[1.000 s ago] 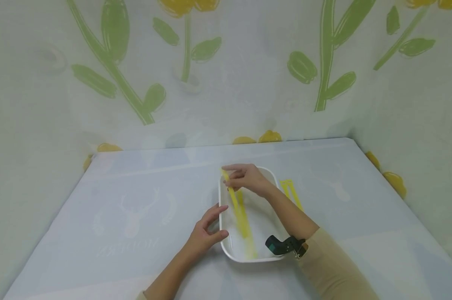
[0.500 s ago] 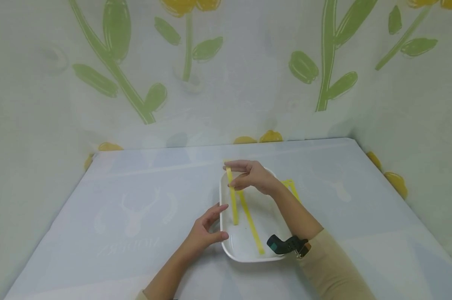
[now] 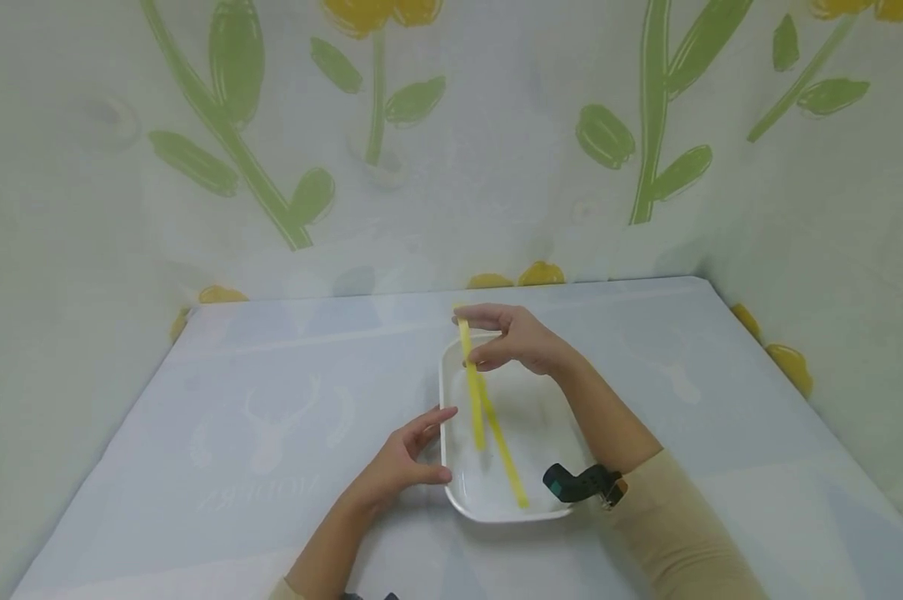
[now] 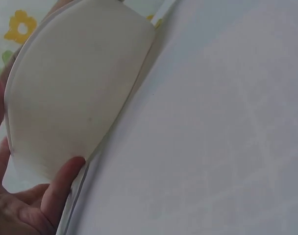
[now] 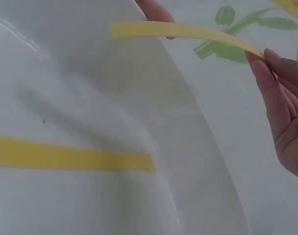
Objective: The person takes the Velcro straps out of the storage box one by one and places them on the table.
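A white rectangular dish [image 3: 537, 417] with rounded corners stands on the table. My left hand [image 3: 406, 458] is spread along its left side, with fingertips and thumb touching the rim; in the left wrist view the thumb rests against the dish's pale wall [image 4: 80, 93]. My right hand [image 3: 522, 340] is raised over the far end of the dish, pinching a flat yellow strip [image 3: 477, 425] by its far end between thumb and fingers. The strip's free end hangs over the dish, bowed slightly in the right wrist view. Inside the dish a second yellow strip [image 3: 506, 454] lies slanting along the bottom.
A white cloth with faint prints covers the table [image 3: 271, 375]. Behind it hangs a pale curtain [image 3: 496, 167] with green stems and yellow flowers. A dark camera mount [image 3: 582, 483] sits on the right wrist, over the dish's near right side.
My right hand has moved up and slightly right, taking the pinched strip away from the strip in the dish. The right forearm now hides the yellow strips right of the dish. The left hand stays put.
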